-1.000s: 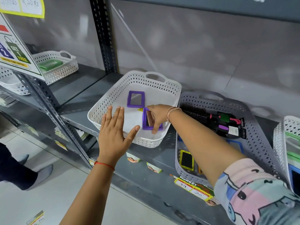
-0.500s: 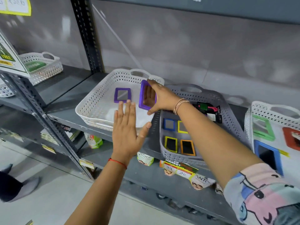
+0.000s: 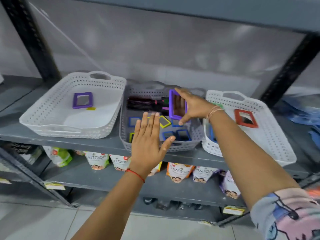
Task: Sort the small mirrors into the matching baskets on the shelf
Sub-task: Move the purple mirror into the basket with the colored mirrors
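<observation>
My right hand (image 3: 194, 105) grips a purple-framed mirror (image 3: 178, 105), held upright above the grey middle basket (image 3: 124, 135). My left hand (image 3: 149, 141) hovers flat and open over that basket's front, holding nothing. Inside the grey basket lie several small mirrors with blue and yellow frames, such as a yellow one (image 3: 164, 121), plus a black hairbrush (image 3: 143, 103). The white left basket (image 3: 52, 130) holds one purple mirror (image 3: 82, 100). The white right basket (image 3: 270, 135) holds a red mirror (image 3: 245, 118); a blue one and a green one are partly hidden by my right arm.
All three baskets stand on a grey metal shelf (image 3: 107, 142) with dark uprights (image 3: 29, 37). Snack pouches (image 3: 97, 160) line the shelf below. Blue packets (image 3: 304, 111) lie at the far right. Tiled floor shows beneath.
My right hand has lifted the purple mirror out of the left white basket and carried it right, over the grey basket. The view has swung right with it. My left hand stays open.
</observation>
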{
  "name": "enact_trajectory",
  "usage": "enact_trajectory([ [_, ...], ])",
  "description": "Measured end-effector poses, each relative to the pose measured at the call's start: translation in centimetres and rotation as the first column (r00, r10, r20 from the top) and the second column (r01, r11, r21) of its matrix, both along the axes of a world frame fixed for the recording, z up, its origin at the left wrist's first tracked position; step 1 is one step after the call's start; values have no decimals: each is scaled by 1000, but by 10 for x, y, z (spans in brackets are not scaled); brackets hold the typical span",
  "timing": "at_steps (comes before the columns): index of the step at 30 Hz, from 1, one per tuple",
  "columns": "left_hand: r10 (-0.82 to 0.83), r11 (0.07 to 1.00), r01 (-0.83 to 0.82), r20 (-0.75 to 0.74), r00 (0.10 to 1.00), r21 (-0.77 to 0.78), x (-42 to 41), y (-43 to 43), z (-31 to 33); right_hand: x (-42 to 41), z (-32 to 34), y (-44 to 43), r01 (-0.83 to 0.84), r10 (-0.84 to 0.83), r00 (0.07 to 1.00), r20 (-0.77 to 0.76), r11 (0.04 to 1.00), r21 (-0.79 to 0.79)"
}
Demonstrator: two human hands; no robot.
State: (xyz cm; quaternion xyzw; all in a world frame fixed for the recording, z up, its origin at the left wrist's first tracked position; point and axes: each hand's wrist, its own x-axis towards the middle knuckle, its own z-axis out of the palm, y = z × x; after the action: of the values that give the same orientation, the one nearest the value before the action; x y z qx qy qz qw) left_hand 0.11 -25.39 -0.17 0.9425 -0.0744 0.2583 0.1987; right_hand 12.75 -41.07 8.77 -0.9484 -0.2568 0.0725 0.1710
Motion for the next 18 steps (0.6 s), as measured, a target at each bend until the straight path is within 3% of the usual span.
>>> enact_trajectory([
  [12, 61, 996, -58, -43, 997, 61, 4, -8, -9, -14, -1, -173, 369, -378, 892, -247, 926, -85],
  [18, 67, 996, -62, -65, 996, 67, 4, -7, -9, -13, -44, -192, 366, -487, 801, -350, 859, -357],
])
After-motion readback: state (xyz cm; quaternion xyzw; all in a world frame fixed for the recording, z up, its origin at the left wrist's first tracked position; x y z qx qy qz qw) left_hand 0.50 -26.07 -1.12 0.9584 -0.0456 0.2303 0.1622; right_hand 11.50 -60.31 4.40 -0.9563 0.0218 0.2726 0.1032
